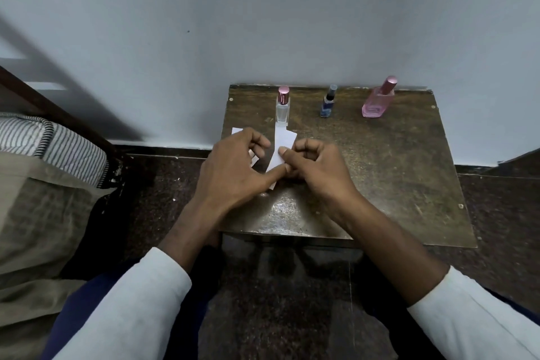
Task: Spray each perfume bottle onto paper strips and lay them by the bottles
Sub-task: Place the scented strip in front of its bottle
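head view | left hand (233, 166) and right hand (314, 168) are both pinching paper strips (283, 143), fingers curled | strips are lying just in front of the clear bottle (282, 109) | paper is probably light, floppy, creasing easily; best pinched at one end

Worn table (394, 178) bears three bottles (328, 102), paper strips (285, 137)

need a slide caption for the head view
Both hands handle paper strips before three perfume bottles on a table.
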A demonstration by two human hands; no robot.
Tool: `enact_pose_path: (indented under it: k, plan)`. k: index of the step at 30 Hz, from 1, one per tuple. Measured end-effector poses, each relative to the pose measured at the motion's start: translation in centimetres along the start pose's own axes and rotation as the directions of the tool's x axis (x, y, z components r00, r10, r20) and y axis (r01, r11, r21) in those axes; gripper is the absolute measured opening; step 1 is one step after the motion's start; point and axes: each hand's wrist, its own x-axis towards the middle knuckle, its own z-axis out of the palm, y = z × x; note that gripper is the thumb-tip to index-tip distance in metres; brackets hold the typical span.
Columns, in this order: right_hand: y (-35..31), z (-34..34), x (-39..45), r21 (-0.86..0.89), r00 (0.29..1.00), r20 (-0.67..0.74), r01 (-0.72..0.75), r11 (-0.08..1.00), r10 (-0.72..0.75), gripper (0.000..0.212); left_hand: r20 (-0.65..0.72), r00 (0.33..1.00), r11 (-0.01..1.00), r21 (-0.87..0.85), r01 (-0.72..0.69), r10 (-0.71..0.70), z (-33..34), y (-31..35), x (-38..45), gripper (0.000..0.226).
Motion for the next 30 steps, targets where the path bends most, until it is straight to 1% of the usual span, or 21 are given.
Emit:
enact_pose_path:
  k: [2, 3, 5, 7, 9, 10, 12, 15, 16, 19, 22, 24, 26, 30]
  plan:
    - [-0.6, -0.5, 0.2, 0.048, 1.000, 0.006, 0.006, 0.999, -0.006, 0.011, 0.001, 0.997, 0.991, -0.112, -0.075, 0.076, -0.1, -0.6, 0.8, 0.044]
    - [-0.8, -0.8, 0.3, 0.058, 1.000, 0.010, 0.010, 0.998, -0.011, 0.011, 0.014, 0.995, 0.980, -0.178, -0.091, 0.095, -0.1, -0.6, 1.1, 0.043]
    - [-1.1, -1.4, 0.5, 0.070, 1.000, 0.019, 0.021, 0.997, -0.023, 0.013, 0.084, 0.991, 0.955, -0.286, -0.072, 0.100, 0.0, 0.0, 1.5, 0.036]
    - [-1.3, -1.9, 0.7, 0.087, 0.999, 0.000, 0.033, 0.996, -0.033, 0.023, 0.172, 0.978, 0.935, -0.351, -0.050, 0.117, 0.4, 0.6, 1.9, 0.024]
    - [-1.5, -2.3, 0.9, 0.097, 0.998, -0.034, 0.057, 0.994, -0.054, 0.030, 0.229, 0.963, 0.920, -0.389, -0.045, 0.144, 0.8, 0.8, 2.0, 0.023]
    - [-1.6, -2.5, 0.9, 0.089, 0.997, -0.042, 0.070, 0.994, -0.066, 0.028, 0.238, 0.961, 0.910, -0.414, -0.031, 0.141, 0.9, 0.6, 2.1, 0.021]
    - [-1.7, -2.9, 1.0, 0.010, 0.991, -0.064, 0.115, 0.993, -0.114, 0.022, 0.252, 0.962, 0.868, -0.495, 0.038, 0.101, 1.0, 0.2, 2.2, 0.016]
    - [-1.8, -3.0, 0.9, -0.209, 0.961, -0.118, 0.221, 0.953, -0.249, 0.022, 0.290, 0.957, 0.770, -0.612, 0.182, 0.004, 1.0, 0.2, 2.4, 0.015]
    - [-1.8, -3.0, 0.8, -0.219, 0.956, -0.128, 0.231, 0.948, -0.263, 0.023, 0.301, 0.954, 0.745, -0.634, 0.209, -0.011, 1.1, 0.3, 2.4, 0.015]
    - [-1.9, -2.5, 0.6, -0.132, 0.974, -0.105, 0.185, 0.974, -0.200, 0.025, 0.325, 0.946, 0.709, -0.664, 0.237, -0.012, 1.4, 0.6, 2.3, 0.013]
    - [-1.7, -2.3, 0.5, -0.103, 0.984, -0.053, 0.166, 0.981, -0.172, 0.023, 0.302, 0.953, 0.713, -0.661, 0.236, -0.035, 1.7, 0.4, 2.3, 0.018]
    - [-1.6, -2.4, 0.5, -0.089, 0.985, -0.035, 0.168, 0.982, -0.171, 0.022, 0.272, 0.961, 0.729, -0.649, 0.219, -0.047, 1.6, 0.4, 2.3, 0.022]
    - [-1.5, -2.5, 0.3, -0.116, 0.985, -0.013, 0.167, 0.979, -0.169, 0.020, 0.250, 0.967, 0.750, -0.630, 0.200, -0.048, 1.4, 0.5, 2.1, 0.029]
    - [-1.3, -2.5, 0.1, -0.115, 0.988, 0.015, 0.154, 0.981, -0.153, 0.019, 0.201, 0.979, 0.852, -0.506, 0.134, -0.034, 1.2, 0.5, 1.9, 0.040]
